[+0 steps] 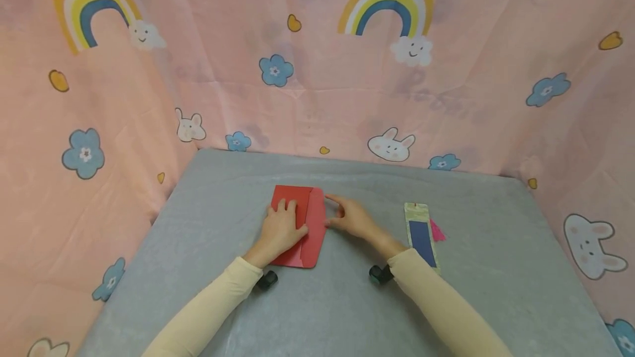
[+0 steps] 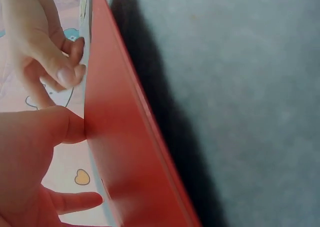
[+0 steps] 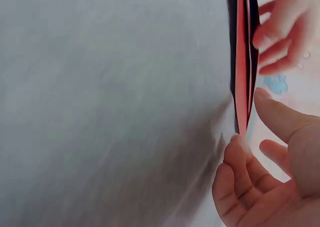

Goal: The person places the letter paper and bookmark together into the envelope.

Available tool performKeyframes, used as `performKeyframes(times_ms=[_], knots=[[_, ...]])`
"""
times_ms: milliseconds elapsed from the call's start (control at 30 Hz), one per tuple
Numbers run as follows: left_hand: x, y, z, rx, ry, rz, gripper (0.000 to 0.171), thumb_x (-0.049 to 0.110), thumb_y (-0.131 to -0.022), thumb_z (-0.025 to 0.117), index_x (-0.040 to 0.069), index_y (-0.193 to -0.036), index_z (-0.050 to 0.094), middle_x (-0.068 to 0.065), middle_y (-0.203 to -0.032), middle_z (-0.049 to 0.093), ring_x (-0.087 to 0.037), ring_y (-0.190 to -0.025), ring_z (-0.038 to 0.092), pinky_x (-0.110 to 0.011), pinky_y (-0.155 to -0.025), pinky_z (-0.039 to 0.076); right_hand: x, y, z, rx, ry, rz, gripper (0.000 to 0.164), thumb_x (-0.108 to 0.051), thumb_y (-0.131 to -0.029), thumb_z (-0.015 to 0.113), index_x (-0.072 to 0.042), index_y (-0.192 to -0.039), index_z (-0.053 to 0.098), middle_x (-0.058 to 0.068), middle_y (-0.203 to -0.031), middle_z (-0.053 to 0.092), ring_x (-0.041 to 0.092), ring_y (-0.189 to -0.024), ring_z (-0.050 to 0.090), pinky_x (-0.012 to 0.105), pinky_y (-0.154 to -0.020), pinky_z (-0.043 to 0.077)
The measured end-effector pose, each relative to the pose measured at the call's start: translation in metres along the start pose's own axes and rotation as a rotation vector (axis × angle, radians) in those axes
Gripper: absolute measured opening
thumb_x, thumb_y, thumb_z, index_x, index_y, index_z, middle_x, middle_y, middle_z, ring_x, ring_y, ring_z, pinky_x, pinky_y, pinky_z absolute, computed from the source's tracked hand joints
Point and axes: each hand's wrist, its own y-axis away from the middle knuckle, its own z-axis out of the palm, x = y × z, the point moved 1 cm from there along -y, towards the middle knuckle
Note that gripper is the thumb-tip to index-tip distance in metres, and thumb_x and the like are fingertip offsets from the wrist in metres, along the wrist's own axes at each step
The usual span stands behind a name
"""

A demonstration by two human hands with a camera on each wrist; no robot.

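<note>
The left hand [image 1: 279,230], fingers spread, presses on a smooth red paper envelope [image 1: 300,211] on the grey cloth-covered bench [image 1: 233,197], hiding part of it. The right hand [image 1: 354,219] holds its thumb and fingers apart at the rounded flap [image 1: 315,230]. A cream sleeve [image 1: 441,296] cuts off a slim green-and-navy strip [image 1: 421,241]; the pink piece [image 1: 437,231] beside it is hard to make out.
</note>
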Motion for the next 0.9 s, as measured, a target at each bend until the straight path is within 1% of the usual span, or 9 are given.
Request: performKeyframes(times_ms=[233, 433, 567, 733, 900], knots=[[0.001, 0.001, -0.001, 0.003, 0.009, 0.004, 0.066, 0.037, -0.084, 0.070, 0.003, -0.137, 0.047, -0.023, -0.140, 0.049, -0.050, -0.116, 0.051, -0.048, -0.080, 0.059, 0.015, 0.021, -0.030, 0.059, -0.056, -0.006, 0.064, -0.016, -0.087, 0.074, -0.007, -0.145, 0.048, 0.005, -0.072, 0.056, 0.012, -0.051, 0.045, 0.026, -0.051, 0.040], [0.001, 0.002, -0.002, 0.011, -0.003, 0.010, 0.066, 0.038, -0.085, 0.070, 0.002, -0.136, 0.048, -0.025, -0.139, 0.050, -0.053, -0.116, 0.051, -0.050, -0.079, 0.059, 0.036, 0.038, -0.051, 0.090, -0.064, 0.040, 0.062, -0.019, -0.089, 0.073, -0.010, -0.145, 0.048, 0.006, -0.078, 0.059, 0.012, -0.055, 0.048, 0.026, -0.050, 0.042], [0.001, 0.002, -0.001, 0.013, -0.005, 0.010, 0.066, 0.037, -0.085, 0.070, 0.002, -0.136, 0.048, -0.024, -0.138, 0.051, -0.051, -0.114, 0.052, -0.048, -0.077, 0.059, 0.048, 0.050, -0.063, 0.128, -0.029, 0.065, 0.061, -0.021, -0.089, 0.073, -0.010, -0.144, 0.050, 0.006, -0.081, 0.060, 0.013, -0.058, 0.053, 0.026, -0.050, 0.042], [0.000, 0.002, -0.001, 0.007, -0.008, 0.005, 0.067, 0.037, -0.085, 0.070, 0.002, -0.137, 0.048, -0.024, -0.139, 0.050, -0.050, -0.115, 0.052, -0.048, -0.078, 0.059, 0.063, 0.063, -0.077, 0.174, 0.017, 0.089, 0.059, -0.021, -0.088, 0.074, -0.009, -0.142, 0.053, 0.008, -0.083, 0.060, 0.012, -0.058, 0.054, 0.026, -0.050, 0.042], [0.000, 0.002, 0.000, 0.003, -0.004, 0.003, 0.067, 0.037, -0.085, 0.070, 0.002, -0.137, 0.047, -0.024, -0.141, 0.049, -0.051, -0.118, 0.051, -0.048, -0.079, 0.060, 0.081, 0.077, -0.090, 0.201, 0.054, 0.130, 0.057, -0.021, -0.090, 0.072, -0.005, -0.141, 0.052, 0.011, -0.087, 0.060, 0.015, -0.064, 0.056, 0.026, -0.055, 0.045]])
